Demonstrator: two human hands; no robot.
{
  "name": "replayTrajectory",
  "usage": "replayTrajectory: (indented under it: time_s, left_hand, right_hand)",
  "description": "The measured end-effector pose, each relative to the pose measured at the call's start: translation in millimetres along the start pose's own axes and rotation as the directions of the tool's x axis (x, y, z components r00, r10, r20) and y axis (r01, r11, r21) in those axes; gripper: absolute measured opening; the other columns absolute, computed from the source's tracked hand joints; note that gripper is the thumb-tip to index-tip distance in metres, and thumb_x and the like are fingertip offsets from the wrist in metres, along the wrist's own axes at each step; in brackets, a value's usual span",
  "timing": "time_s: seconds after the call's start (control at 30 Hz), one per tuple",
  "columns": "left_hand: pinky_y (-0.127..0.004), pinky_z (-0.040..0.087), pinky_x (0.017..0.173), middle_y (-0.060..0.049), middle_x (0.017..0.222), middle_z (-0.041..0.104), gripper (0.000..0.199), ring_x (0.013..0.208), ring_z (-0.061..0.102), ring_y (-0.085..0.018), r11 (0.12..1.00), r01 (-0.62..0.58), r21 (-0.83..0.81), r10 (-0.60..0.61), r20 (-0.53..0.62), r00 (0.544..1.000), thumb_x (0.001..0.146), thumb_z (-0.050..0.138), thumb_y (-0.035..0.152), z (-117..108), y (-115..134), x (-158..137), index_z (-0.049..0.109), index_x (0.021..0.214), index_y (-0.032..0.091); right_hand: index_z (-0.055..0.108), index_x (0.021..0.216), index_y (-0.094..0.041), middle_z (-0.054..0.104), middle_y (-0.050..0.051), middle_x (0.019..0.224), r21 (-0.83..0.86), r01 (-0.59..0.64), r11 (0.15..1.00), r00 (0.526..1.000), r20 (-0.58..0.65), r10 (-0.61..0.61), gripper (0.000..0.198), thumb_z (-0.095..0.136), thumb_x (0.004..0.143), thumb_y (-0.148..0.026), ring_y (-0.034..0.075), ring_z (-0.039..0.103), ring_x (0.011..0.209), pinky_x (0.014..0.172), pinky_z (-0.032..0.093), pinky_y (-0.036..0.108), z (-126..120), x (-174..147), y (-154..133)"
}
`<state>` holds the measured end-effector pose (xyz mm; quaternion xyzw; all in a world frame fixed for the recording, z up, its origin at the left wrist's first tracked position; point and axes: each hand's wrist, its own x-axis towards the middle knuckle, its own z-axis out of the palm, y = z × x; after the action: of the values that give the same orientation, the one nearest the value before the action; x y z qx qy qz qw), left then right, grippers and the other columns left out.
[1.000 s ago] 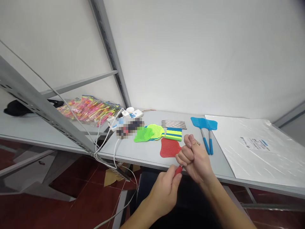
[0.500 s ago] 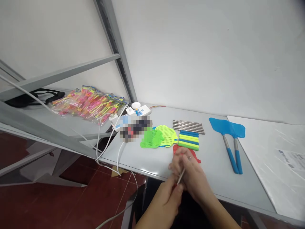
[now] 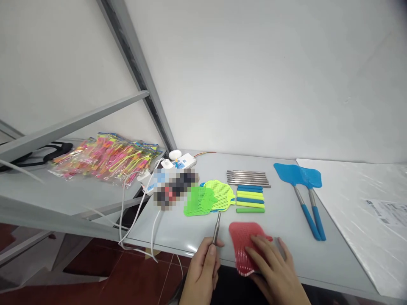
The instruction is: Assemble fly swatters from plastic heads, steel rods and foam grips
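Note:
My left hand (image 3: 205,262) is closed around a metal rod (image 3: 217,226), which points up and away from me over the table's front edge; its lower end is hidden in the fist. My right hand (image 3: 275,264) grips a red fly swatter head (image 3: 246,237), with fingers spread on top and the thumb under its near edge. That perforated head has a short stub on its right. Beyond my left hand lie a green swatter head (image 3: 199,202) and a yellow one (image 3: 224,192), overlapping, with blue showing beneath.
Several metal rods (image 3: 248,178) lie in a row behind blue, yellow and green handle grips (image 3: 250,198). Two blue fly swatters (image 3: 308,207) rest at the right by a white package (image 3: 356,212). Power strips (image 3: 186,161) with white cables and bagged colourful items (image 3: 108,156) are at the left.
My hands were together around the rod and are now apart. The left hand has moved left with the rod; the right hand has taken hold of the red swatter head, now nearer the front edge.

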<state>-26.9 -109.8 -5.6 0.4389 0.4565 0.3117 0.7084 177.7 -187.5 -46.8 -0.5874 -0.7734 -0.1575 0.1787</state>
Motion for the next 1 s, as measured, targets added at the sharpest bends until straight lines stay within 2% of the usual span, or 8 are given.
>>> replayTrajectory:
  time_s: [0.1,0.17,0.2,0.27,0.33,0.37,0.53,1.0]
  left_hand:
    - [-0.020,0.020,0.042,0.009,0.058,0.030,0.040,0.045,0.025,-0.007,0.998,-0.050,0.040,0.046,0.094,0.995,0.094,0.043,0.057,11.1,4.6,11.4,0.053,0.106,0.020]
    - [-0.020,0.021,0.043,0.009,0.056,0.028,0.038,0.047,0.025,-0.008,0.993,-0.088,0.078,0.077,0.138,0.987,0.095,0.042,0.054,21.3,9.8,20.4,0.054,0.104,0.020]
    - [-0.020,0.021,0.044,0.009,0.056,0.028,0.036,0.047,0.025,-0.008,0.989,-0.112,0.100,0.095,0.158,0.983,0.095,0.043,0.053,27.5,13.5,25.0,0.054,0.103,0.019]
    - [-0.020,0.023,0.045,0.008,0.056,0.030,0.036,0.049,0.027,-0.008,0.978,-0.153,0.144,0.121,0.213,0.970,0.096,0.042,0.051,42.4,23.7,34.1,0.056,0.100,0.019]
    - [-0.020,0.027,0.048,0.007,0.058,0.036,0.036,0.051,0.032,-0.009,0.960,-0.196,0.199,0.132,0.294,0.947,0.097,0.039,0.049,60.0,36.8,42.2,0.057,0.101,0.019]
    - [-0.021,0.029,0.050,0.006,0.059,0.039,0.036,0.053,0.035,-0.010,0.947,-0.223,0.231,0.138,0.333,0.933,0.097,0.038,0.048,69.2,43.5,45.7,0.058,0.102,0.018]
    - [-0.024,0.033,0.058,0.005,0.062,0.043,0.039,0.058,0.040,-0.012,0.903,-0.314,0.292,0.172,0.422,0.890,0.100,0.033,0.045,103.6,62.4,57.0,0.057,0.116,0.018]
    - [-0.025,0.028,0.055,0.006,0.058,0.036,0.041,0.055,0.035,-0.013,0.787,-0.438,0.435,0.194,0.500,0.844,0.100,0.032,0.045,99.8,66.7,55.0,0.057,0.117,0.017]
  right_hand:
    - [0.061,0.118,-0.023,0.067,0.006,0.122,0.168,0.034,0.985,0.996,-0.091,-0.019,0.030,0.052,0.090,-0.018,0.022,0.063,0.111,0.112,0.031,0.043,-13.0,-2.9,11.1]
    - [0.062,0.114,-0.022,0.071,0.006,0.115,0.314,-0.184,0.931,0.956,-0.163,0.244,0.026,0.050,0.091,-0.019,0.021,0.066,0.107,0.097,0.048,0.035,-25.9,0.0,17.1]
    - [0.063,0.110,-0.021,0.073,0.006,0.108,0.391,-0.356,0.849,0.871,-0.191,0.453,0.022,0.051,0.091,-0.023,0.022,0.069,0.100,0.088,0.054,0.032,-33.9,4.2,20.4]
    - [0.064,0.101,-0.020,0.074,0.006,0.090,0.555,-0.648,0.522,0.514,-0.186,0.837,0.021,0.062,0.087,-0.035,0.023,0.072,0.082,0.071,0.059,0.031,-52.7,19.2,29.7]
    - [0.062,0.099,-0.017,0.072,0.006,0.079,0.759,-0.623,0.188,0.173,-0.101,0.980,0.029,0.068,0.082,-0.040,0.024,0.071,0.073,0.066,0.060,0.034,-71.9,40.7,44.1]
    - [0.062,0.104,-0.017,0.073,0.007,0.089,0.851,-0.517,0.087,0.136,-0.018,0.990,0.032,0.068,0.082,-0.039,0.024,0.071,0.083,0.074,0.060,0.036,-80.4,52.1,53.1]
    - [0.061,0.118,-0.021,0.066,0.007,0.117,0.999,-0.005,0.038,0.188,-0.036,0.982,0.032,0.061,0.088,-0.031,0.023,0.062,0.110,0.096,0.052,0.041,-103.2,91.1,95.7]
    - [0.052,0.134,-0.026,0.060,0.008,0.130,0.998,0.061,-0.029,0.302,0.010,0.953,0.042,0.058,0.092,-0.033,0.024,0.058,0.119,0.102,0.046,0.045,-94.9,94.7,83.5]
